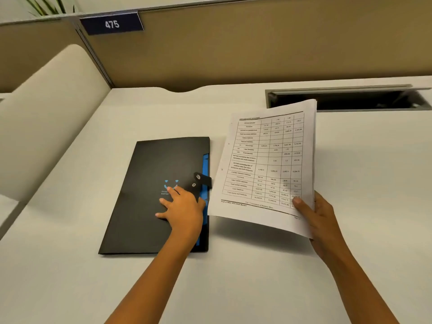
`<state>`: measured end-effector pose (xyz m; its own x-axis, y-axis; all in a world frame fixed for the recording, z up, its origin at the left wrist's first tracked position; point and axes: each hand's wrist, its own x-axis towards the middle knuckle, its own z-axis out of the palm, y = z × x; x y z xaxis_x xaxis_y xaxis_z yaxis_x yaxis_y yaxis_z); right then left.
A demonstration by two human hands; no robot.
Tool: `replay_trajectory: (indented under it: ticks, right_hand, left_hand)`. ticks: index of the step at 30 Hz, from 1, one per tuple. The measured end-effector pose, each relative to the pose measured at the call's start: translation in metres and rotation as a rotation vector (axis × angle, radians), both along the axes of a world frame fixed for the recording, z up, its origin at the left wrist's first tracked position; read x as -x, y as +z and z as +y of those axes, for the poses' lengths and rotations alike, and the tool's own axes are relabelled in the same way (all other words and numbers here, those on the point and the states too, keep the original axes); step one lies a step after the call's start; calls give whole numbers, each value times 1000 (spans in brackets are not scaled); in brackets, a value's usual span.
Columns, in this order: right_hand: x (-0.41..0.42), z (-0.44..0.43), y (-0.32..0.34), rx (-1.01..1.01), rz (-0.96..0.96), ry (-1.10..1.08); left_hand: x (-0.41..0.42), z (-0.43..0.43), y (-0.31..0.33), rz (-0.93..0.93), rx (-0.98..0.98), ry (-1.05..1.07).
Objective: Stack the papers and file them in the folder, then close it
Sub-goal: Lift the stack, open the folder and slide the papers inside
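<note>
A black folder [149, 183] lies closed on the white desk, with a blue inner edge along its right side and a black snap strap [201, 181] at mid-height. My left hand [184, 211] rests flat on the cover, fingers spread, thumb near the strap. A stack of white papers [266, 164] printed with a table is held tilted above the desk, right of the folder. My right hand [320, 216] grips the stack's lower right corner, thumb on top.
The white desk [233, 277] runs to tan partition walls [257, 47]. A cable slot with a raised lid [346, 99] opens at the back right. A curved cream divider [46, 113] stands left. A sign reading 475 [111, 24] hangs above.
</note>
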<state>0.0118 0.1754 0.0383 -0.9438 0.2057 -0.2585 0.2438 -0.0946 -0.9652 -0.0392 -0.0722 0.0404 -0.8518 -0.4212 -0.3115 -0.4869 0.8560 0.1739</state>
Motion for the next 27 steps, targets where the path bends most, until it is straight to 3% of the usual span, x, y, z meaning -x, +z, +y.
replay_trajectory:
  ticks: [6,11,16,27]
  right_hand:
    - [-2,-1,-4,-37,-1,23]
    - [-3,-1,5,-73,40,42]
    - [-5,-6,20,-110,89,68]
    - [-14,-53,57,-322,212,66]
  left_hand:
    - [-7,-9,27,184,13,-98]
    - [-11,-32,62,354,-141,-133]
    - [-7,-54,74,370,-328,-58]
    - [-12,-60,92,423,-363,20]
